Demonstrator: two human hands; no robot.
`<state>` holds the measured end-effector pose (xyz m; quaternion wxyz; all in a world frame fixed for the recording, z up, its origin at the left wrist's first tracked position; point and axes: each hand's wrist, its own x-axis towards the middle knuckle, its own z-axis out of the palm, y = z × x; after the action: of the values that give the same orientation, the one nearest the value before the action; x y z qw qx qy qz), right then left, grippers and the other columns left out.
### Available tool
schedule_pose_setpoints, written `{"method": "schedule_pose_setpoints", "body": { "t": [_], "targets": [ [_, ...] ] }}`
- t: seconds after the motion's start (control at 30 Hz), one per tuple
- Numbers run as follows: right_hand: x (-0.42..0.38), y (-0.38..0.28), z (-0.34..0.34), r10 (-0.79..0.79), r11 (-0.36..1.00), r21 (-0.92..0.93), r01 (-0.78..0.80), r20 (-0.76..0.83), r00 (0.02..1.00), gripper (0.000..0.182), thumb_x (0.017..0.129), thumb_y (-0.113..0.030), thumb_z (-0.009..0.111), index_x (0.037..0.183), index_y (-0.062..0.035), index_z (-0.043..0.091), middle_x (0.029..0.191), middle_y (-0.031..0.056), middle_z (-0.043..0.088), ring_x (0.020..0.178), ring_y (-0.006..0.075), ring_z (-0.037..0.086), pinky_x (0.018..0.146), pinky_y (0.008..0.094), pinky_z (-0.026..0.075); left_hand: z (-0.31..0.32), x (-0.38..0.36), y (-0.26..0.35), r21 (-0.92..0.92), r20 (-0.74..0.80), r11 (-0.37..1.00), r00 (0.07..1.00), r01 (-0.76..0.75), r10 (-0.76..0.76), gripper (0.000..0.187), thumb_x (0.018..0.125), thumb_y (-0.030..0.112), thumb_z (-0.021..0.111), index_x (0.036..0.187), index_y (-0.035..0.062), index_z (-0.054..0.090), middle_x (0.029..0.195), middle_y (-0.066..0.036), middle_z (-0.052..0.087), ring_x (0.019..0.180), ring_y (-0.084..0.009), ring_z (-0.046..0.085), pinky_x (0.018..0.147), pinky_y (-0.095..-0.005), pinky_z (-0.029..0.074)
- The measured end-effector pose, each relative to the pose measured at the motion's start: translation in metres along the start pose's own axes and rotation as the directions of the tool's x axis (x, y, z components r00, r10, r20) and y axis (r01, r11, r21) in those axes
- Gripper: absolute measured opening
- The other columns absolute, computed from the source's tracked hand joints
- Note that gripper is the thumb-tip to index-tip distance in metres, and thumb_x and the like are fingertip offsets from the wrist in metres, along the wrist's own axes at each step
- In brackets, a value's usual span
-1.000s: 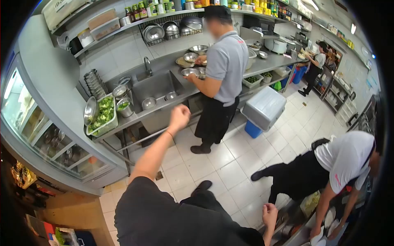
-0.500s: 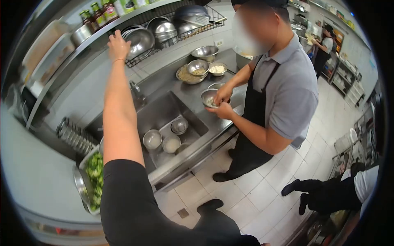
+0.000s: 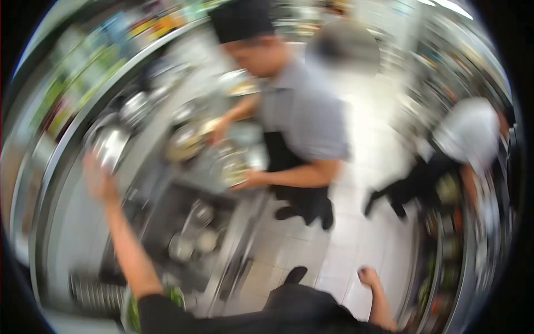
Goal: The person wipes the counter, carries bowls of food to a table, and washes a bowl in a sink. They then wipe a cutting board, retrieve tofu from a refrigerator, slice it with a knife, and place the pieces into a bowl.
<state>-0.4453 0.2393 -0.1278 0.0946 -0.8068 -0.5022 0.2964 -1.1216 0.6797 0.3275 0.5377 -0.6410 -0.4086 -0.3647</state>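
Had left hand (image 3: pixel 100 181) up at nine o'clock, by big steel bowl (image 3: pixel 109 143) in wall rack, more bowls (image 3: pixel 135 109) just beyond. Overlapped bowl's lower rim in view; couldn't tell touch from near miss. Couldn't tell grip state either, too blurred. Had right hand (image 3: pixel 368 276) low at between four and five o'clock, fingers curled in, grip clenched, over pale tiled floor (image 3: pixel 356 245).

Saw steel surface (image 3: pixel 233 245) running from seven o'clock up toward twelve. Found sink (image 3: pixel 167 222) set into it at between seven and eight, small metal bowls (image 3: pixel 181 246) grouped inside. Noted green vegetables (image 3: pixel 175 295) in a container at seven, beside left forearm, and ribbed metal stack (image 3: pixel 97 292) at eight. Spotted larger bowl (image 3: pixel 186 143) at ten on surface, contents brownish, near other dishes.

Caught person in grey shirt (image 3: pixel 303 111) at between twelve and one, standing at surface, one hand on small bowl (image 3: pixel 235 170), other hand over dishes. Saw long shelf (image 3: pixel 83 113) curving above rack, bottles and packs (image 3: pixel 55 114) at between nine and ten, yellow and orange items (image 3: pixel 161 25) at eleven, labels too smeared to read. Got co-worker in white top (image 3: pixel 470 131) bent over at about three, beside loaded racks (image 3: pixel 445 222). Had ceiling light (image 3: pixel 453 6) at between one and two.
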Motion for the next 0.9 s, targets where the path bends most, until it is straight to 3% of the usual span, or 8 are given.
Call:
{"method": "schedule_pose_setpoints", "body": {
  "t": [0.13, 0.17, 0.2, 0.37, 0.5, 0.67, 0.83, 0.9],
  "targets": [
    [-0.081, 0.013, 0.026, 0.096, 0.984, 0.154, -0.089, -0.041, 0.995, 0.030, 0.083, -0.026, 0.052, 0.082, 0.0002, 0.066, 0.076, 0.0244, 0.064, 0.072, 0.0431, 0.062, 0.067, 0.0495, 0.050, -0.014, -0.086, 0.137, -0.566, 0.255, 0.669, 0.874, 0.482, -0.414, 0.032, 0.095, 0.010, 0.051, 0.125, -0.0011, 0.054, 0.128, -0.019, 0.056, 0.114, -0.0335, 0.057, 0.101, -0.0386, 0.044],
    [-0.118, 0.012, 0.035, 0.150, 0.975, 0.184, -0.126, -0.123, 0.981, 0.029, 0.083, -0.026, 0.052, 0.082, 0.0002, 0.066, 0.078, 0.0247, 0.064, 0.072, 0.0429, 0.061, 0.068, 0.0502, 0.049, -0.034, -0.105, 0.187, -0.527, 0.809, 0.012, 0.506, 0.850, -0.300, 0.034, 0.085, 0.004, 0.059, 0.119, -0.0015, 0.057, 0.121, -0.018, 0.060, 0.108, -0.0288, 0.059, 0.094, -0.0368, 0.048],
    [-0.152, 0.000, 0.036, 0.224, 0.951, 0.251, -0.182, -0.149, 0.963, 0.026, 0.078, -0.019, 0.052, 0.084, 0.0006, 0.067, 0.083, 0.0250, 0.066, 0.078, 0.0423, 0.063, 0.071, 0.0501, 0.051, -0.029, -0.138, 0.251, -0.455, 0.889, 0.235, 0.452, 0.859, 0.070, 0.036, 0.081, 0.003, 0.059, 0.118, -0.0016, 0.058, 0.119, -0.018, 0.060, 0.107, -0.0273, 0.060, 0.091, -0.0363, 0.049],
    [-0.349, -0.015, 0.144, 0.602, 0.687, 0.647, -0.330, -0.253, 0.757, 0.028, 0.082, -0.024, 0.053, 0.087, -0.0003, 0.067, 0.087, 0.0239, 0.066, 0.083, 0.0420, 0.063, 0.076, 0.0495, 0.050, -0.279, -0.198, 0.603, 0.014, 0.199, 0.283, -0.280, 0.959, 0.939, 0.033, 0.074, -0.002, 0.051, 0.105, 0.0052, 0.056, 0.073, -0.001, 0.049, 0.062, -0.0103, 0.049, 0.050, -0.0298, 0.043],
    [-0.501, -0.028, 0.251, 0.874, 0.392, 0.776, -0.493, -0.148, 0.463, 0.030, 0.084, -0.027, 0.055, 0.092, -0.0011, 0.066, 0.093, 0.0220, 0.066, 0.089, 0.0414, 0.062, 0.078, 0.0486, 0.049, -0.569, -0.176, 0.850, 0.419, -0.293, 0.212, -0.089, 0.883, 0.952, 0.044, 0.080, -0.005, 0.042, 0.124, -0.0052, 0.044, 0.118, -0.020, 0.050, 0.100, -0.0354, 0.056, 0.086, -0.0547, 0.054],
    [-0.652, -0.150, 0.404, 0.694, -0.311, 0.929, -0.202, 0.077, -0.716, 0.020, 0.085, -0.005, 0.053, 0.101, -0.0009, 0.065, 0.095, 0.0205, 0.067, 0.091, 0.0370, 0.065, 0.080, 0.0432, 0.052, -0.835, -0.091, 1.061, 0.244, -0.325, -0.022, 0.103, 0.969, 0.940, 0.032, 0.089, 0.011, 0.053, 0.117, -0.0042, 0.051, 0.107, -0.019, 0.057, 0.094, -0.0338, 0.060, 0.075, -0.0480, 0.059],
    [-0.654, -0.356, 0.513, 0.384, -0.620, 0.759, 0.197, 0.512, -0.768, 0.026, 0.086, -0.015, 0.053, 0.098, 0.0028, 0.067, 0.092, 0.0205, 0.068, 0.084, 0.0331, 0.066, 0.079, 0.0433, 0.051, -0.926, -0.089, 1.194, 0.120, -0.422, 0.065, -0.009, 0.991, 0.907, 0.041, 0.091, 0.027, 0.057, 0.126, 0.0061, 0.051, 0.111, -0.014, 0.059, 0.092, -0.0297, 0.060, 0.077, -0.0471, 0.055],
    [-0.635, -0.415, 0.523, 0.327, -0.929, 0.368, 0.043, 0.868, -0.373, 0.028, 0.085, -0.023, 0.053, 0.092, -0.0007, 0.069, 0.091, 0.0190, 0.068, 0.084, 0.0358, 0.064, 0.079, 0.0488, 0.048, -0.969, -0.128, 1.183, -0.095, -0.392, -0.040, 0.000, 0.995, 0.920, 0.041, 0.091, 0.028, 0.058, 0.126, 0.0065, 0.052, 0.111, -0.013, 0.059, 0.091, -0.0295, 0.060, 0.077, -0.0466, 0.055]
  ]
}}
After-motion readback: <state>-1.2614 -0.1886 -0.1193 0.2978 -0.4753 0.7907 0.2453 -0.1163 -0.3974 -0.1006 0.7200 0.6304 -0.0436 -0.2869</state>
